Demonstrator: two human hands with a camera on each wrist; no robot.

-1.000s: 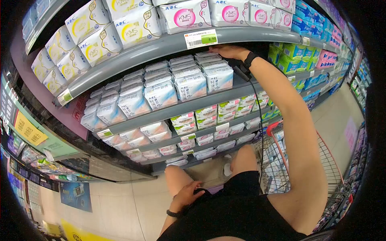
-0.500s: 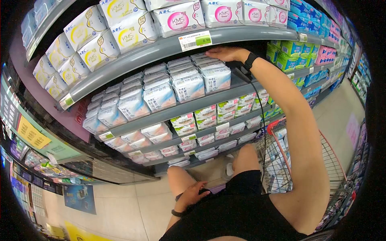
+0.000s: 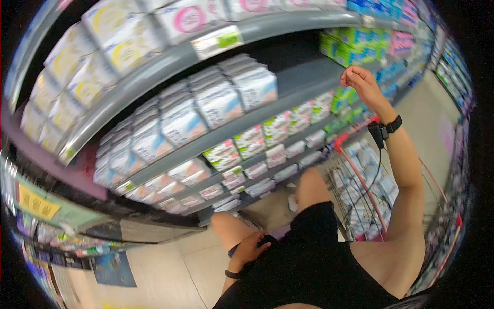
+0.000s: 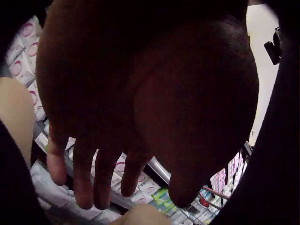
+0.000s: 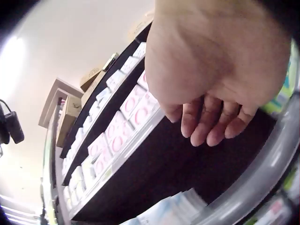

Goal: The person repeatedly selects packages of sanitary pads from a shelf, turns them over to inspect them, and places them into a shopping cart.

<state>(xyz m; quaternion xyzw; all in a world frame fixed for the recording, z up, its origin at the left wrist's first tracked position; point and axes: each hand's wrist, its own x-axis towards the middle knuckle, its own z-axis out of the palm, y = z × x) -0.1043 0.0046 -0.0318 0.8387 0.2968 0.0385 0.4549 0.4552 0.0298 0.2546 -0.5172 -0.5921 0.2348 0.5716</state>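
Note:
My right hand (image 3: 361,85) is raised in front of the shelf, its fingers loosely curled with nothing in them. In the right wrist view the bare palm (image 5: 206,65) faces the camera, fingers bent a little. To the left of this hand stand rows of white and blue ABC sanitary pad packs (image 3: 221,105) on the middle shelf. My left hand (image 3: 249,251) rests on the lap at the black shorts, and its palm and spread fingers (image 4: 83,183) appear dark and without anything held in the left wrist view.
A red-rimmed shopping cart (image 3: 360,188) filled with white packs stands at the right. Overhead runs a grey shelf edge (image 3: 278,26) with a price tag (image 3: 217,42). Green packs (image 3: 355,46) sit at the far right, and lower shelves hold green-and-white packs (image 3: 249,141).
My right hand has left the tops of the ABC packs and drawn back to the right, out from under the upper shelf. The head view has shifted; the left hand stays on the lap.

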